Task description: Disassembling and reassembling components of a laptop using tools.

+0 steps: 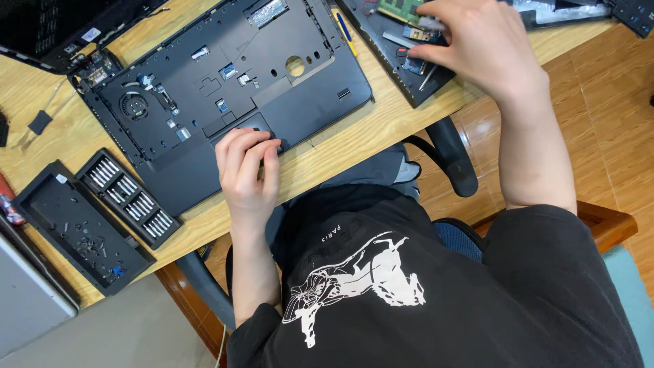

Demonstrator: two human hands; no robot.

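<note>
A dark laptop base (225,82) with its keyboard removed lies tilted on the wooden desk (381,129), showing a fan and small connectors. My left hand (248,170) rests on its front edge by the touchpad buttons, fingers curled and thumb pressed against the edge. My right hand (477,41) reaches to a second black panel (388,48) at the upper right. Its fingertips pinch a small pale part over the panel, next to a green circuit board (402,8). The pinched part is mostly hidden by the fingers.
A black case of screwdriver bits (129,197) and its lid holding loose screws (82,232) lie at the desk's left front. A yellow-and-blue tool (344,31) lies between the laptop parts. Another dark device (54,27) sits top left. A chair armrest (449,150) pokes out under the desk edge.
</note>
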